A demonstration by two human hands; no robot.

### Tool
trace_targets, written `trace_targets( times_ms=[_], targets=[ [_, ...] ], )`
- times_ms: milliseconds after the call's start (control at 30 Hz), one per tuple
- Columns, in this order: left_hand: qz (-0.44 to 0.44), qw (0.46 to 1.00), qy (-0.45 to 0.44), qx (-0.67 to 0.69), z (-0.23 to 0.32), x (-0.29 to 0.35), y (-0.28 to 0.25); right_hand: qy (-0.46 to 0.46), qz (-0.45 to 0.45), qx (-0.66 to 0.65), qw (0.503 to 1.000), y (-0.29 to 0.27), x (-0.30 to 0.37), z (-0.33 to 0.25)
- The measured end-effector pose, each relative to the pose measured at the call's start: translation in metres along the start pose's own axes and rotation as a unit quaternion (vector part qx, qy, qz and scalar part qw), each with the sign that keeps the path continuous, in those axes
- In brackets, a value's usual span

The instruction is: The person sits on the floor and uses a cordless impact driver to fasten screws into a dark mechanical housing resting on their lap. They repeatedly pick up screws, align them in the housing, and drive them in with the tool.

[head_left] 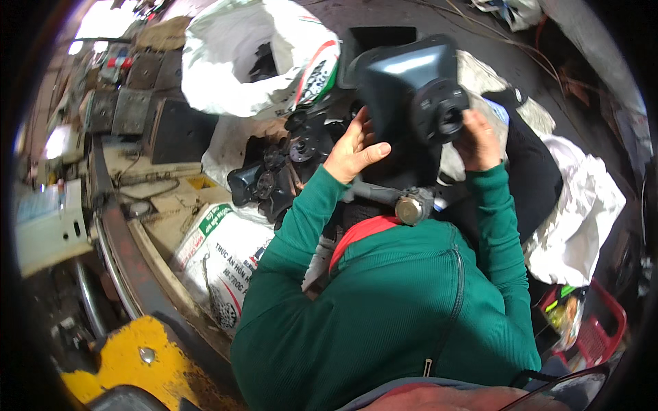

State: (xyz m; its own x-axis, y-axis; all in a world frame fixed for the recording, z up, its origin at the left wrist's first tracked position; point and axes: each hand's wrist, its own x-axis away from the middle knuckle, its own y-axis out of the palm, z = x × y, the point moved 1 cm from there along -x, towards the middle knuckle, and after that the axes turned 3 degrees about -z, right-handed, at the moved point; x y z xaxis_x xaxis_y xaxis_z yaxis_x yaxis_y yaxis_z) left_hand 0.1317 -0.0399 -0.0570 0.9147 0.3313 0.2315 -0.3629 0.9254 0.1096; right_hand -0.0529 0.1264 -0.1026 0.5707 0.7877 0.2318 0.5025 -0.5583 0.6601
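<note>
A large black plastic part (394,85), with a flared rectangular body and a round flanged collar, is raised in front of me between both hands. My right hand (480,140) grips it beside the collar, its fingers partly hidden. On the other side, my left hand (351,152) supports the lower left edge, fingers against it and thumb spread across the front. Beyond my left wrist lies a pile of similar black parts (264,181). Below the held part, a grey tool-like piece with a round metal end (411,207) sits close to my lap.
A large open white sack (226,85) stands at the back, with dark contents. Another white printed sack (223,250) lies left of me. Metal blocks and a yellow machine part (140,356) fill the left. At right are a white bag (579,212) and a red plastic stool (600,325).
</note>
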Motion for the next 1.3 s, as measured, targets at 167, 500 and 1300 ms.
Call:
trace_targets(
  times_ms=[167,500,1300],
  targets=[
    [0.319,0.943,0.074,-0.066,0.012,0.046,-0.081,0.134,-0.151,0.093,0.975,0.062,-0.018,0.045],
    [0.265,0.768,-0.480,-0.331,-0.101,0.208,-0.269,0.151,0.108,-0.077,0.980,-0.066,-0.014,0.052],
    [0.256,0.595,-0.284,-0.707,-0.105,-0.224,-0.393,0.094,0.309,-0.106,0.940,-0.141,0.054,0.031]
  ],
)
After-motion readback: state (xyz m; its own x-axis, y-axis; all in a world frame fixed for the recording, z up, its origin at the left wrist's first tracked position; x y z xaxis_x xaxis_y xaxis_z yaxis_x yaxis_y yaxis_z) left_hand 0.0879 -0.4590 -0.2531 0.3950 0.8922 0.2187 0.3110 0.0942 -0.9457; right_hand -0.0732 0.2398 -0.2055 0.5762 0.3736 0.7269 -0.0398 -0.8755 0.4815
